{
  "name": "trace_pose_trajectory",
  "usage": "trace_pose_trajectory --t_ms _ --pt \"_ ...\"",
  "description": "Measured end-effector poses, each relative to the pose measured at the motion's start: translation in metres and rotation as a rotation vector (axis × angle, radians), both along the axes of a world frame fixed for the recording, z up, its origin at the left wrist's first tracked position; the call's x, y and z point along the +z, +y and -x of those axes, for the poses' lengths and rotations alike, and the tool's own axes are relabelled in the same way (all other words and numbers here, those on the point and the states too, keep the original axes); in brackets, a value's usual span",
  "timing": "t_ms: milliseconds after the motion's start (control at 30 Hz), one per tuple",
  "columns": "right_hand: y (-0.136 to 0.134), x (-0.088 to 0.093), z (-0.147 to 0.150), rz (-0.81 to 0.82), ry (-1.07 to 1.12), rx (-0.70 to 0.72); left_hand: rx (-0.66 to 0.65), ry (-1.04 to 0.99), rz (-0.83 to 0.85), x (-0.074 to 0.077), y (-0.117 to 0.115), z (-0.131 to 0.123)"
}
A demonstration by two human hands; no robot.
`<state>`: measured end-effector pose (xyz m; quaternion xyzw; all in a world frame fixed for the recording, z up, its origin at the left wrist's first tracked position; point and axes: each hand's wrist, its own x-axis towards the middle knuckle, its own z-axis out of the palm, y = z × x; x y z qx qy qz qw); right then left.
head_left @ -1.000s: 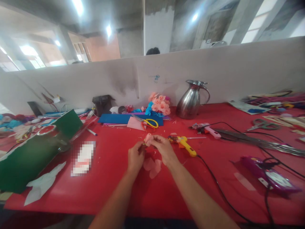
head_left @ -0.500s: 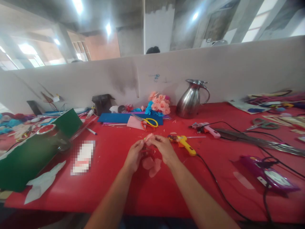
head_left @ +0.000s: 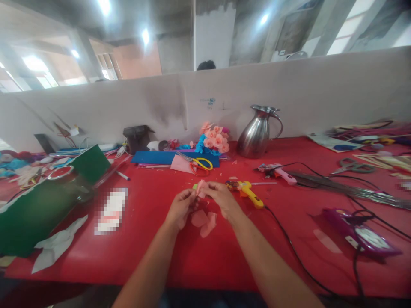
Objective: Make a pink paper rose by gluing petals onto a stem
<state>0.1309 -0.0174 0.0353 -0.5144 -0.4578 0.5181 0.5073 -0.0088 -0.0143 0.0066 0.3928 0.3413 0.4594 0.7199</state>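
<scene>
Both hands meet over the red table (head_left: 205,261), fingers closed around a small pink paper flower (head_left: 201,187). My left hand (head_left: 180,209) pinches it from the left and low down, where a bit of green shows. From the right, my right hand (head_left: 224,199) grips the flower's edge between thumb and fingers. Loose pink paper petals (head_left: 205,222) lie on the table just below the hands. A yellow hot glue gun (head_left: 250,194) rests close to the right of my right hand, its cord trailing toward the front edge.
Yellow-handled scissors (head_left: 201,163) lie on pink and blue paper ahead. Behind them is a bunch of pink paper flowers (head_left: 216,140), beside a steel jug (head_left: 255,134). A pink glue gun (head_left: 282,173) and a purple power strip (head_left: 362,235) sit right; a green board (head_left: 41,214) stands left.
My fingers have shifted slightly on the pink flower, which has turned a little and shows more of its petals. The things on the table stay put.
</scene>
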Motion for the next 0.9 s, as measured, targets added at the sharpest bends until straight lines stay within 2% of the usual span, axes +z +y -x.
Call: trace_pose_trajectory --t_ms 200,367,533,733,900 --pt "0.0016 -0.0042 -0.0005 -0.026 0.008 0.012 -0.094 -0.059 0.062 -0.0019 0.0002 0.001" --pt "0.0003 -0.0026 0.0011 -0.03 0.042 0.025 -0.107 -0.11 0.105 0.0021 -0.0023 0.0001" --pt "-0.001 0.0009 0.0028 -0.028 0.052 0.029 -0.072 -0.118 0.106 0.008 -0.0055 -0.0022" --pt "-0.0016 0.0038 0.0043 0.024 0.051 0.004 -0.012 -0.161 0.147 0.0034 -0.0004 0.0004" --pt "-0.001 0.0013 0.0053 0.0 -0.011 0.023 0.057 -0.196 0.163 0.0032 0.0019 0.002"
